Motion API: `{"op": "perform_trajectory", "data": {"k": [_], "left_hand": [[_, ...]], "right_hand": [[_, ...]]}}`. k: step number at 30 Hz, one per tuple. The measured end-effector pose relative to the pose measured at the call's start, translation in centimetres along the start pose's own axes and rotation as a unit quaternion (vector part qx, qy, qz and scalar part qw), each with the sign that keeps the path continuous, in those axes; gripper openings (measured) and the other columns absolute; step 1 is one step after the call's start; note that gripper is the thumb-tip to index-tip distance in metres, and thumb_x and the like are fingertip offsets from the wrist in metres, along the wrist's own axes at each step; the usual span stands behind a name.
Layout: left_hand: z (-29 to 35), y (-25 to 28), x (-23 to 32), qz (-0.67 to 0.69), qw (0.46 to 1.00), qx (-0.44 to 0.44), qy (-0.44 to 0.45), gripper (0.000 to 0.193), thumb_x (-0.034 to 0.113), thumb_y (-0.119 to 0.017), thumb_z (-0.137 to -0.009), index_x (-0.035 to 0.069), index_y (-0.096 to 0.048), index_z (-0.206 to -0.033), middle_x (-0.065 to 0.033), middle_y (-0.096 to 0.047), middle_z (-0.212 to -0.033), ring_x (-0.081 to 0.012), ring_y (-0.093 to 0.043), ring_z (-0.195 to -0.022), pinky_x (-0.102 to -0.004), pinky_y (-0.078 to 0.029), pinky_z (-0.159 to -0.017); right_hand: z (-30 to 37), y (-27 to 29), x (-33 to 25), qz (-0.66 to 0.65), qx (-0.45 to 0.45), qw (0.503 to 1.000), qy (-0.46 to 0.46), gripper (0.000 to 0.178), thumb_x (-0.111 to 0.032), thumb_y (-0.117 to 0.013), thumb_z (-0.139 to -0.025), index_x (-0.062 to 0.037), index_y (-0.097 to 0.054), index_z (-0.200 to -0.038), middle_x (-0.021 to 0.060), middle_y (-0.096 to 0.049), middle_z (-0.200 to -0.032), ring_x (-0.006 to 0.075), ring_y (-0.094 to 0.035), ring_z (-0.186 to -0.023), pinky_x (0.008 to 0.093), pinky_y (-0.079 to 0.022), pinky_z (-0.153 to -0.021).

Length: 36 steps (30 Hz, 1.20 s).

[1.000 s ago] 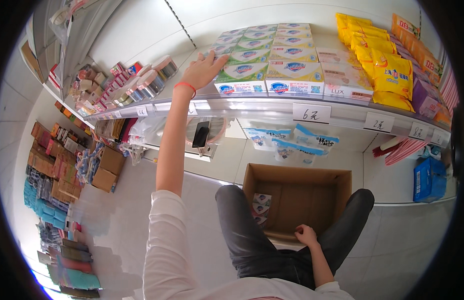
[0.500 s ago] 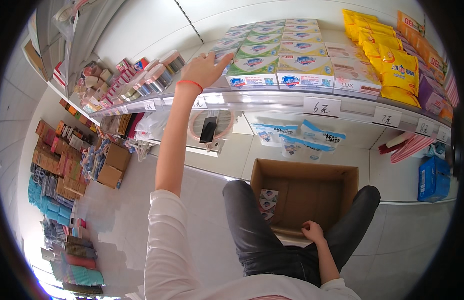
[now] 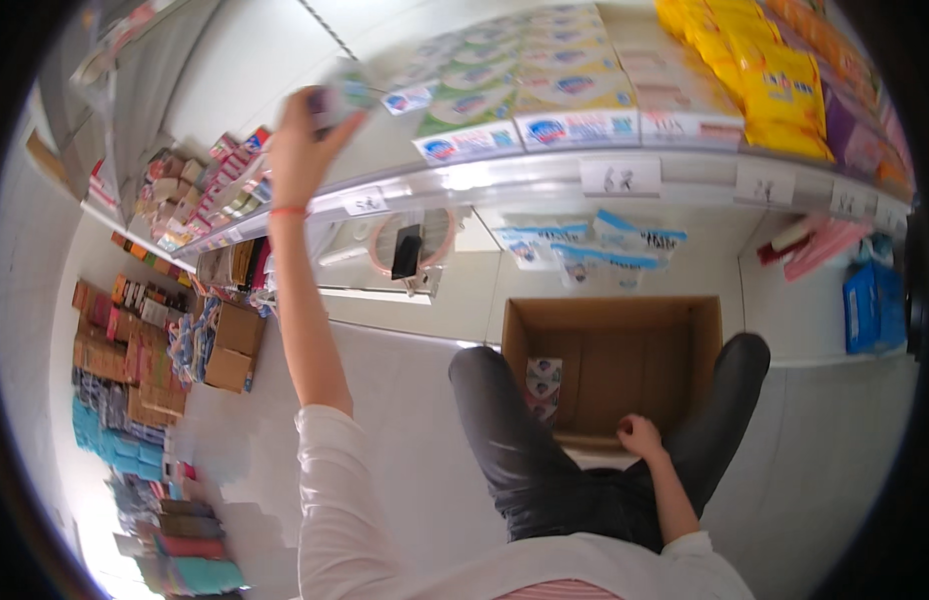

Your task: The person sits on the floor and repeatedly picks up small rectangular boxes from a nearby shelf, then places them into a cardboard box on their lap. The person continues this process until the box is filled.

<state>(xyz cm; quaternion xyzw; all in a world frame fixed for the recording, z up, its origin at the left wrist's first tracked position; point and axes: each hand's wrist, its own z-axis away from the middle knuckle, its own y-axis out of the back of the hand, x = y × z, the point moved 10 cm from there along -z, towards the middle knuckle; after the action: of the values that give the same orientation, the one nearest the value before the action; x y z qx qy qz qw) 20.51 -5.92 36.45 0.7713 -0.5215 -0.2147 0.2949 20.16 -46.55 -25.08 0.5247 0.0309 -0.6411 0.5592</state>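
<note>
Left hand [image 3: 303, 155], fingers clamped on a blurred box [image 3: 337, 96], over the shelf [image 3: 387, 143] left of the soap boxes [image 3: 573, 92]; right hand [image 3: 641, 438], fingers curled together, beside the carton's [image 3: 620, 330] near edge.

From the middle of the view, yellow bags [image 3: 785, 95] lean in a row at two o'clock, with purple packs [image 3: 865, 140] and orange packs [image 3: 830, 38] just beside them, while blue-and-white pouches [image 3: 610, 263] stand nearer in that direction and a blue package [image 3: 875, 312] sits at three. Toward ten o'clock lie small pink boxes [image 3: 213, 198]; a black rectangular piece [image 3: 407, 252] overlaps a pink ring [image 3: 452, 235] near eleven. Turquoise packs [image 3: 120, 450] are piled at eight, below stacked brown cartons [image 3: 150, 365] near nine.
</note>
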Motion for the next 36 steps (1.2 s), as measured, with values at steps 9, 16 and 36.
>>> {"op": "perform_trajectory", "data": {"k": [9, 16, 36], "left_hand": [[20.3, -8.5, 11.4, 0.594, 0.664, -0.451, -0.049, 0.052, 0.020, -0.069, -0.068, 0.000, -0.049, -0.110, -0.0068, -0.055, -0.098, -0.0140, -0.052, -0.083, -0.0254, -0.043, -0.071], [40.0, -31.5, 18.8, 0.338, 0.678, -0.651, -0.046, 0.060, 0.039, -0.073, -0.064, 0.000, -0.051, -0.105, -0.0144, -0.054, -0.102, -0.0254, -0.053, -0.094, -0.0313, -0.041, -0.082], [46.9, -40.3, 14.9, -0.020, 0.919, -0.366, -0.144, 0.059, 0.025, -0.076, -0.055, 0.012, -0.053, -0.107, -0.0070, -0.047, -0.109, -0.0246, -0.043, -0.103, -0.0379, -0.033, -0.087]], "right_hand": [[0.3, 1.2, -0.4, -0.015, 0.001, 1.000, -0.015, 0.022, -0.016, -0.057, -0.071, -0.0050, -0.060, -0.089, 0.0135, -0.062, -0.084, 0.0303, -0.059, -0.082, 0.0388, -0.048, -0.070], [0.3, 1.0, -0.8, 0.020, -0.013, 0.999, -0.032, 0.024, -0.018, -0.057, -0.072, -0.0043, -0.060, -0.093, 0.0119, -0.063, -0.084, 0.0283, -0.060, -0.081, 0.0382, -0.047, -0.070], [0.6, 1.4, -1.6, 0.047, -0.002, 0.998, -0.050, 0.023, -0.019, -0.055, -0.072, -0.0054, -0.061, -0.090, 0.0097, -0.064, -0.084, 0.0268, -0.060, -0.081, 0.0388, -0.047, -0.070]]}}
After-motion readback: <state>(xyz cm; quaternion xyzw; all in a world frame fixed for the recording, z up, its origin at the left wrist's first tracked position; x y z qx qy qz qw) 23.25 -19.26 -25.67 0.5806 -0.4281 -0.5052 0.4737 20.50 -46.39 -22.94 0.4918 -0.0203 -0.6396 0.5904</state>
